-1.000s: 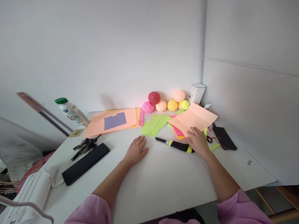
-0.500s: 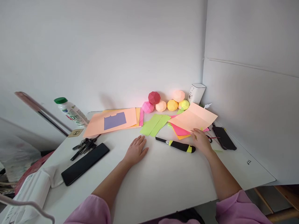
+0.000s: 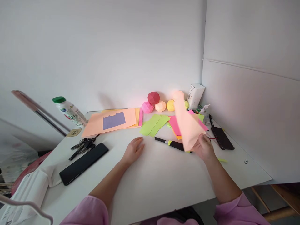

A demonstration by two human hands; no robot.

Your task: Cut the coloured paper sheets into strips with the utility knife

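Note:
A peach sheet of paper (image 3: pixel 186 125) is gripped at its lower right corner by my right hand (image 3: pixel 204 147), raised and tilted over the table. It partly covers a black-and-yellow utility knife (image 3: pixel 173 144) and a pile of pink paper (image 3: pixel 173 122) and other coloured sheets. My left hand (image 3: pixel 133 150) rests on the white tabletop, its fingers loosely stretched and holding nothing. Two green paper pieces (image 3: pixel 154 124) lie just beyond it.
Faceted paper balls (image 3: pixel 153 98) are grouped against the wall. At left are stacked peach sheets (image 3: pixel 93 125), a bottle (image 3: pixel 71 112), keys (image 3: pixel 84 146) and a long black case (image 3: pixel 84 164). A black phone-like object (image 3: pixel 222 137) and a white container (image 3: pixel 196 97) stand to the right.
My right hand has lifted the peach sheet off the coloured pile and turned it more upright. My left hand stays on the table, its fingers slightly more drawn in.

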